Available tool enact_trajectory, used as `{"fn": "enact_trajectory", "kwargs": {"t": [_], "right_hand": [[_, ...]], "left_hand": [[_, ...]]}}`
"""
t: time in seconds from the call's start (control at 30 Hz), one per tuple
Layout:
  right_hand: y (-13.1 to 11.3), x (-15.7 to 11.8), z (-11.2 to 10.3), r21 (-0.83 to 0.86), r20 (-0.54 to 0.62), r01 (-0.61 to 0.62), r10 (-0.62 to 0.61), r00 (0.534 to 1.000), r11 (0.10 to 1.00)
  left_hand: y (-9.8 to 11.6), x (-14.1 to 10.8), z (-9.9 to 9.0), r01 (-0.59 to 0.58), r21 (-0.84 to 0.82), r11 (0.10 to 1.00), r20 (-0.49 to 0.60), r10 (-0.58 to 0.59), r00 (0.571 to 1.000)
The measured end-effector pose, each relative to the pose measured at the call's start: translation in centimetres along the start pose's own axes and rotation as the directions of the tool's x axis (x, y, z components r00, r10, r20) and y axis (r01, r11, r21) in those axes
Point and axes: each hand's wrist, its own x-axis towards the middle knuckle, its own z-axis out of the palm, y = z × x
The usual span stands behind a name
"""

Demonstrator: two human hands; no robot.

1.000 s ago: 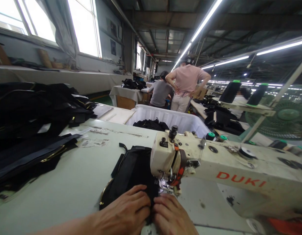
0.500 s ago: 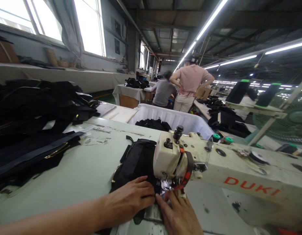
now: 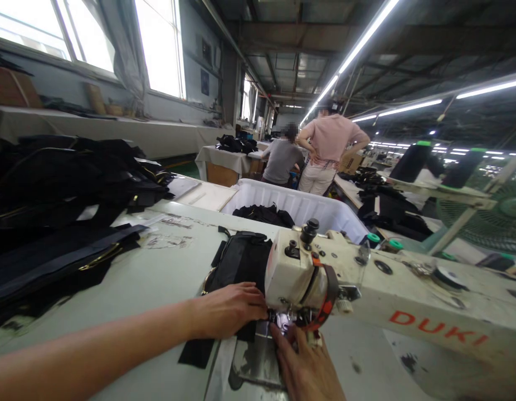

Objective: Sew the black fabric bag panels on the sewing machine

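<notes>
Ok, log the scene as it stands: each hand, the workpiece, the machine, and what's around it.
left hand: lying on the black fabric piece
right hand: fingers close to the lit needle area; grip on fabric unclear
workpiece: black fabric piece, partly hidden by the left hand and machine
sewing machine: marked DUKI
table left: pile of black fabric
beyond table: white bin holding black material

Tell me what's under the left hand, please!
Black fabric lies under the left hand, showing on its far and near sides. The part right beneath the hand is covered, so I can't see it.
</notes>
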Motion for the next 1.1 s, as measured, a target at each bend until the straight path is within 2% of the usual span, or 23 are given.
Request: {"fn": "enact_trajectory", "kwargs": {"t": [0.07, 0.13, 0.23, 0.3, 0.37, 0.43, 0.47, 0.5, 0.53, 0.63, 0.67, 0.7, 0.77, 0.83, 0.93, 1.03, 1.07, 1.1], "right_hand": [[-0.1, -0.1, 0.0, 0.04, -0.014, -0.013, 0.014, 1.0, 0.999], [-0.1, -0.1, -0.1, 0.072, -0.029, -0.019, 0.021, 0.999, 0.997], [-0.2, 0.0, -0.8, 0.11, -0.033, -0.01, 0.014, 0.999, 0.994], [-0.4, -0.1, -1.9, 0.129, -0.018, -0.059, 0.062, 0.998, 0.99], [-0.6, -0.7, -3.4, 0.132, 0.011, -0.165, 0.165, 0.986, 0.977], [-0.8, -2.0, -4.9, 0.119, 0.032, -0.265, 0.263, 0.964, 0.957], [-0.8, -2.9, -5.5, 0.116, 0.035, -0.296, 0.294, 0.955, 0.948], [-0.9, -3.9, -6.0, 0.119, 0.035, -0.307, 0.305, 0.952, 0.944], [-0.9, -4.9, -6.4, 0.127, 0.033, -0.299, 0.297, 0.954, 0.946], [-1.3, -7.4, -7.1, 0.159, 0.029, -0.242, 0.241, 0.97, 0.957], [-1.6, -7.9, -7.3, 0.166, 0.018, -0.235, 0.235, 0.972, 0.958], [-1.9, -8.3, -7.7, 0.167, -0.001, -0.247, 0.25, 0.968, 0.955], [-2.7, -8.7, -8.5, 0.167, -0.072, -0.296, 0.311, 0.948, 0.94], [-3.9, -8.9, -9.2, 0.175, -0.16, -0.31, 0.338, 0.928, 0.934], [-6.1, -9.0, -8.9, 0.186, -0.224, -0.202, 0.241, 0.944, 0.962], [-7.6, -8.4, -7.0, 0.136, -0.161, -0.143, 0.164, 0.973, 0.98], [-8.0, -7.8, -6.3, 0.108, -0.136, -0.164, 0.178, 0.975, 0.981], [-8.2, -7.2, -5.7, 0.083, -0.119, -0.2, 0.209, 0.971, 0.976]], "left_hand": [[-1.0, -0.2, -1.0, -0.006, 0.015, 1.0, 0.009, 0.005, 1.0], [-1.7, -0.7, -1.7, 0.042, 0.057, 0.997, 0.032, -0.044, 0.999], [-0.7, -1.9, -1.6, 0.199, 0.134, 0.971, 0.094, -0.213, 0.973], [1.4, -2.9, -1.2, 0.356, 0.187, 0.916, 0.135, -0.383, 0.914], [4.3, -4.1, -1.0, 0.504, 0.241, 0.829, 0.165, -0.547, 0.821], [7.1, -5.0, -1.3, 0.573, 0.247, 0.782, 0.206, -0.62, 0.757], [8.4, -5.4, -1.5, 0.58, 0.235, 0.78, 0.234, -0.624, 0.746], [9.5, -5.7, -1.7, 0.565, 0.215, 0.797, 0.256, -0.604, 0.755], [10.5, -5.9, -1.7, 0.533, 0.192, 0.824, 0.258, -0.566, 0.783], [12.5, -6.0, -0.5, 0.361, 0.115, 0.926, 0.176, -0.376, 0.91], [12.8, -5.9, 0.3, 0.316, 0.096, 0.944, 0.136, -0.327, 0.935], [12.9, -5.8, 1.1, 0.293, 0.078, 0.953, 0.111, -0.301, 0.947], [12.7, -5.7, 2.4, 0.325, 0.039, 0.945, 0.061, -0.326, 0.943], [12.2, -5.7, 2.7, 0.441, -0.056, 0.896, -0.016, -0.443, 0.896], [11.3, -5.5, 1.6, 0.615, -0.309, 0.725, -0.059, -0.66, 0.749], [11.2, -5.2, 0.2, 0.671, -0.476, 0.569, -0.073, -0.786, 0.614], [11.3, -5.1, -0.1, 0.675, -0.494, 0.548, -0.09, -0.805, 0.587], [11.5, -5.0, -0.1, 0.674, -0.499, 0.545, -0.103, -0.81, 0.578]]}}
